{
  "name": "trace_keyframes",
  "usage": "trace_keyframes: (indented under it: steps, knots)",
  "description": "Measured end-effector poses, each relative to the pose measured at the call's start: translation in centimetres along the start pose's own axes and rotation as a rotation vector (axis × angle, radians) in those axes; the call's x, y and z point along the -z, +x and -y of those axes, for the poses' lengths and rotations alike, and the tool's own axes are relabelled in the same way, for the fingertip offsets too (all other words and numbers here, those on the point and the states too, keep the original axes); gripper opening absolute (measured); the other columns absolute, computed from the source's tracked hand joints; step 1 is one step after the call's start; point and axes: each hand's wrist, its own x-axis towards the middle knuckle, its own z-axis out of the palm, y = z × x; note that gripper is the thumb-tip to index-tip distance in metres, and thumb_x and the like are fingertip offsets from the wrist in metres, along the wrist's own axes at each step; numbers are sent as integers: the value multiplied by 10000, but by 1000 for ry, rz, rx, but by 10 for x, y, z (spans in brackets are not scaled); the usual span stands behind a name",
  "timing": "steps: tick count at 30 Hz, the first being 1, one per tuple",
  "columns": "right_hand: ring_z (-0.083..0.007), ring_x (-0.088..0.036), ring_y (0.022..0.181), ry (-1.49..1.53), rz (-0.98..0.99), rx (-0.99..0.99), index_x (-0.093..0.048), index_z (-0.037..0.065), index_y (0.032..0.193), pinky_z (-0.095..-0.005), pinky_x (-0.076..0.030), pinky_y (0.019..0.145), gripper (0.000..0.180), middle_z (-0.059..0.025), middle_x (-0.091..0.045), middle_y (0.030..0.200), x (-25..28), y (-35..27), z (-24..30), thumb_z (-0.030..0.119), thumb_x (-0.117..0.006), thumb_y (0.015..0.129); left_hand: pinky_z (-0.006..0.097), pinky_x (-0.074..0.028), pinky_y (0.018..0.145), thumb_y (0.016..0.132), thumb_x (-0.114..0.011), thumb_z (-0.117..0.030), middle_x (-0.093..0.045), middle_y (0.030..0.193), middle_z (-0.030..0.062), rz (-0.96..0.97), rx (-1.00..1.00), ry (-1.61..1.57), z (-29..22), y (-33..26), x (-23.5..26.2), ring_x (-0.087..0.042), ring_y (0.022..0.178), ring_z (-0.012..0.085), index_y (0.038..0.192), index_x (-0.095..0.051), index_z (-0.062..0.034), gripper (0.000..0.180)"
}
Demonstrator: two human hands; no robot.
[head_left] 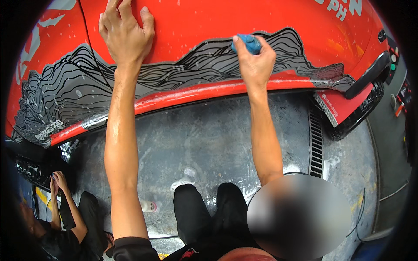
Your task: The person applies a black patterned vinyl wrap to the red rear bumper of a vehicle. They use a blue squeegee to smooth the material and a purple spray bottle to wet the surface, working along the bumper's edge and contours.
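Note:
A red car's side (196,21) fills the upper view, wet with scattered droplets. Along its lower part runs a grey decal (183,71) with black wavy lines. My left hand (127,39) rests on the red panel above the decal, fingers apart and slightly bent, holding nothing. To the right, my right hand (257,65) is closed around a small blue wad (249,42), pressing it against the decal's upper edge. Whether the wad is cloth or something like clay, I cannot tell.
A co-worker (65,226) crouches at lower left, hands by a black tyre (32,172). A red mud flap (344,104) hangs by the right tyre. A floor grate (315,143) and a pink-and-white container (148,206) lie below. A blurred oval hides the lower right.

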Motion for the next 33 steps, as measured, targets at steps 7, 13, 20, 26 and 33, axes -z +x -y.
trace_keyframes:
  steps: [7, 13, 20, 26, 33]
  knots:
    - [-97, -596, 666, 51, -1, 53, -740, -14, 871, -293, -493, 644, 175, -14, -697, 729, 10, 16, -8, 137, -822, 908, 553, -266, 1256, 948, -615, -129, -488, 1556, 152, 13, 4, 8, 2, 0, 2, -396, 1508, 367, 1464, -507, -62, 531]
    - [-100, -587, 636, -1, 33, 32, -754, -8, 877, -290, -481, 608, 185, -17, -686, 705, 7, 11, -2, 157, -833, 901, 553, -264, 1258, 949, -615, -131, -486, 1554, 150, -5, 6, 13, 1, 1, 1, -394, 1508, 366, 1464, -506, -65, 531]
    - [-112, -645, 720, 8, 63, -41, -756, -20, 948, -299, -533, 705, 215, -30, -737, 799, 2, 5, 3, 180, -832, 923, 553, -272, 1254, 948, -617, -145, -486, 1553, 150, -8, 3, 20, 4, 1, 2, -398, 1506, 363, 1468, -505, -68, 537]
    - [-108, -629, 781, 299, -123, -165, -677, -15, 1055, -285, -528, 744, 254, -25, -692, 883, 15, 2, -12, 180, -802, 952, 550, -283, 1248, 946, -623, -161, -492, 1546, 149, 9, -19, 42, 5, 2, 1, -405, 1500, 358, 1472, -505, -73, 546]
    - [-107, -600, 731, 74, -93, -115, -681, 0, 978, -293, -509, 672, 231, -31, -680, 825, -28, -51, 6, 187, -812, 941, 547, -297, 1234, 947, -631, -155, -502, 1537, 147, -9, -33, 12, 9, 2, 0, -425, 1486, 348, 1440, -529, -67, 512]
